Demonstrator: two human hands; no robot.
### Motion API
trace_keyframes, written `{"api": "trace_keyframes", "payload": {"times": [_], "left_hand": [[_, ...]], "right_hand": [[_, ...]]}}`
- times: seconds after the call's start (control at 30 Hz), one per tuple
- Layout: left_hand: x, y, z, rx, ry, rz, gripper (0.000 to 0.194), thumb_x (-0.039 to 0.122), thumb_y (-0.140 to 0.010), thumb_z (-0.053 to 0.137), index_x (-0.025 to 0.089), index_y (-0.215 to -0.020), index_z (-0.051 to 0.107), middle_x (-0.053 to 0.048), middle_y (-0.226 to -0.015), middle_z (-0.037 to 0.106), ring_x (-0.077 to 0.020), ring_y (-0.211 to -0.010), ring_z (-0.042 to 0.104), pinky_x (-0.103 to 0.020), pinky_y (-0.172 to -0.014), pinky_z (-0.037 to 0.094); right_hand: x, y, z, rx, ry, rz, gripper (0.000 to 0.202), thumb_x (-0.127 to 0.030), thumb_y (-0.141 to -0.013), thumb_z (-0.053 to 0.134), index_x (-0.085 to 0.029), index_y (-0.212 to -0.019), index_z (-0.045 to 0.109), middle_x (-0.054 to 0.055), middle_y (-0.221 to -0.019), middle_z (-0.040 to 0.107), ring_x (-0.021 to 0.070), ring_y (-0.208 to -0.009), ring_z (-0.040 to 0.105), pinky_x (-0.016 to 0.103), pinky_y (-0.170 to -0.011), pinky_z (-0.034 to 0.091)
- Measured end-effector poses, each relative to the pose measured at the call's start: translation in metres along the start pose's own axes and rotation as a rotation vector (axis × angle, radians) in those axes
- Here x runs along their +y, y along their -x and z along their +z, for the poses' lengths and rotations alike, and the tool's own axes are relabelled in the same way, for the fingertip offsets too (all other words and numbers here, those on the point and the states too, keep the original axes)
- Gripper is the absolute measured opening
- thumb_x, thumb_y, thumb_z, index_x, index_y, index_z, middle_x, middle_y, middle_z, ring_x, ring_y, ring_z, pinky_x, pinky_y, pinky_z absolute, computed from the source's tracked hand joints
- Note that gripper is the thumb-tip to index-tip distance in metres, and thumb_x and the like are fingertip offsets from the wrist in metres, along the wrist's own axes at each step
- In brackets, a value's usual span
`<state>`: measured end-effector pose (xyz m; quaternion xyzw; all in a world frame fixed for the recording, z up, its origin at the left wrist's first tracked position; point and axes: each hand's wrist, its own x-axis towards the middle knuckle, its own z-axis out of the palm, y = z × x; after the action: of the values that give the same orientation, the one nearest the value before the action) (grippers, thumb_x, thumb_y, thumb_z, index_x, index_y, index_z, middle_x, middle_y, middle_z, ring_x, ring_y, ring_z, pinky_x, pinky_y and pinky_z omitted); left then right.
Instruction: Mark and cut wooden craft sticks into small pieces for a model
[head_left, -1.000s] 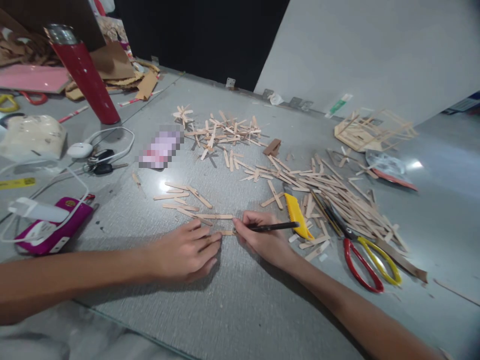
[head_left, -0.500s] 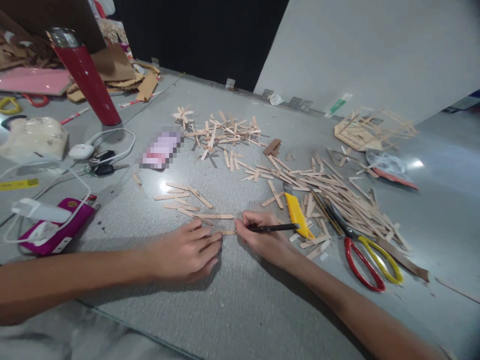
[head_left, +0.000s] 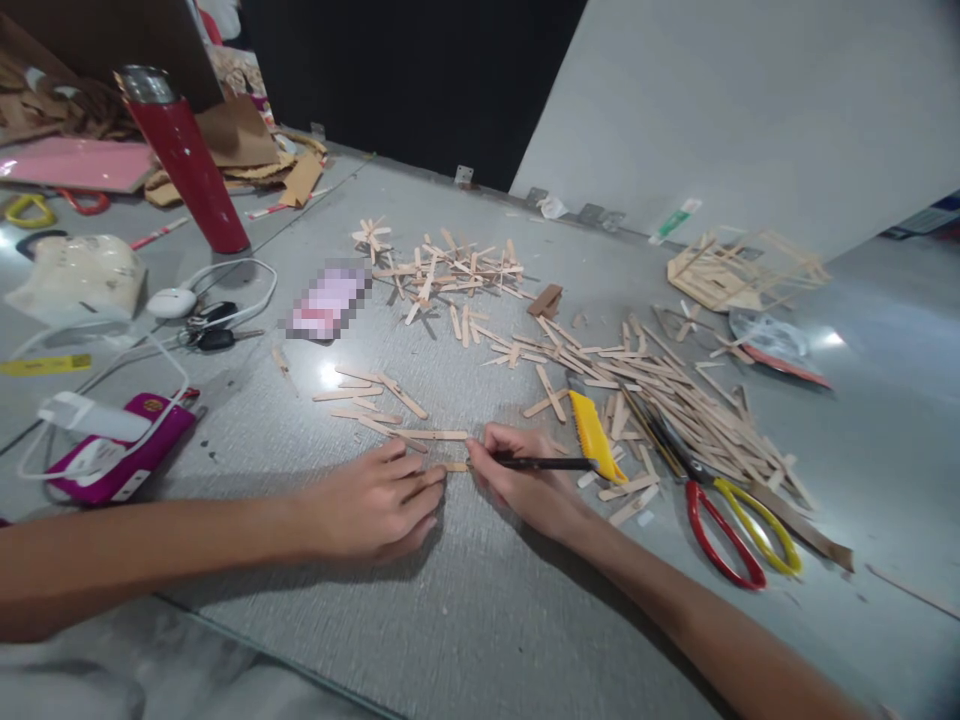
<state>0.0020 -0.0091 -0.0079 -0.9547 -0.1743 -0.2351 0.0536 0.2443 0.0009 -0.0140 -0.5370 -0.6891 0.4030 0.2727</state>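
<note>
One narrow wooden stick [head_left: 456, 467] lay on a gray tabletop [head_left: 480, 630], partly exposed between the fingers of the left hand [head_left: 379, 505] and those of the right hand [head_left: 529, 480]. The right fingers pinched a black pen [head_left: 551, 463]; the left fingers, curled and close together, covered part of the stick, their grip on it unclear. Just beyond the fingertips lay a second stick [head_left: 435, 435]. Right of the right fingers sat a yellow cutter [head_left: 592, 430], with red-and-yellow-handled scissors [head_left: 696, 470] and a heap of sticks [head_left: 675, 390] farther out.

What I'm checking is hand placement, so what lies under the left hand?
Part of a stick pokes out from under the left hand; the rest, and anything else beneath, is covered.
</note>
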Motion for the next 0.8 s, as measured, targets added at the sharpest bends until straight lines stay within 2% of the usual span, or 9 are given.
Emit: {"api": "trace_keyframes", "payload": {"times": [0.13,0.23,0.3,0.43,0.53,0.67,0.8], "left_hand": [[-0.0016,0.0000,0.0006,0.016,0.010,0.011,0.028,0.021,-0.104,0.050,0.007,-0.111,0.073,-0.013,-0.116,0.080,-0.0222,-0.088,0.070,-0.039,-0.088,0.050],[-0.0036,0.0006,0.0019,0.016,0.026,0.018,0.024,0.021,-0.102,0.054,0.008,-0.106,0.074,-0.013,-0.116,0.080,-0.0217,-0.087,0.070,-0.039,-0.086,0.051],[-0.0047,0.0010,0.0026,0.023,0.023,0.018,0.022,0.021,-0.102,0.055,0.010,-0.102,0.074,-0.012,-0.116,0.080,-0.0211,-0.087,0.070,-0.039,-0.086,0.051],[-0.0063,0.0010,0.0020,0.043,0.004,0.019,0.019,0.021,-0.101,0.058,0.013,-0.098,0.075,-0.010,-0.115,0.081,-0.0201,-0.086,0.069,-0.038,-0.085,0.052],[-0.0070,0.0006,0.0012,0.039,0.004,0.030,0.022,0.020,-0.102,0.055,0.012,-0.099,0.075,-0.011,-0.116,0.081,-0.0195,-0.083,0.068,-0.038,-0.084,0.052],[-0.0068,0.0008,0.0017,0.044,0.019,0.015,0.024,0.019,-0.102,0.054,0.010,-0.104,0.075,-0.010,-0.114,0.081,-0.0202,-0.084,0.068,-0.039,-0.084,0.051],[-0.0061,0.0016,0.0026,0.029,0.007,0.020,0.021,0.021,-0.102,0.057,0.012,-0.102,0.075,-0.010,-0.115,0.081,-0.0202,-0.085,0.067,-0.038,-0.085,0.050]], "right_hand": [[-0.0066,0.0007,0.0020,0.108,-0.081,-0.043,0.040,-0.043,-0.095,0.065,-0.023,-0.064,0.051,-0.005,-0.054,0.049,0.0108,-0.049,0.044,0.025,-0.049,0.032],[-0.0078,-0.0005,0.0023,0.223,-0.161,0.012,0.041,-0.043,-0.093,0.065,-0.024,-0.061,0.049,-0.006,-0.051,0.050,0.0103,-0.045,0.042,0.025,-0.045,0.033],[-0.0066,-0.0016,0.0023,0.246,-0.181,0.029,0.043,-0.042,-0.093,0.065,-0.024,-0.058,0.048,-0.005,-0.048,0.049,0.0098,-0.042,0.040,0.025,-0.043,0.031],[-0.0041,-0.0024,0.0019,0.227,-0.191,0.032,0.043,-0.040,-0.092,0.066,-0.025,-0.056,0.047,-0.004,-0.046,0.052,0.0095,-0.040,0.039,0.024,-0.041,0.029],[-0.0036,-0.0018,0.0007,0.152,-0.202,0.036,0.043,-0.040,-0.093,0.065,-0.025,-0.057,0.046,-0.005,-0.046,0.052,0.0092,-0.039,0.038,0.024,-0.041,0.028],[-0.0027,-0.0011,-0.0002,0.057,-0.116,0.040,0.043,-0.039,-0.095,0.061,-0.024,-0.058,0.048,-0.006,-0.045,0.047,0.0093,-0.039,0.038,0.025,-0.041,0.026],[-0.0021,-0.0014,0.0013,0.039,-0.077,0.040,0.043,-0.038,-0.096,0.060,-0.024,-0.058,0.046,-0.004,-0.046,0.049,0.0099,-0.040,0.040,0.025,-0.042,0.027]]}}
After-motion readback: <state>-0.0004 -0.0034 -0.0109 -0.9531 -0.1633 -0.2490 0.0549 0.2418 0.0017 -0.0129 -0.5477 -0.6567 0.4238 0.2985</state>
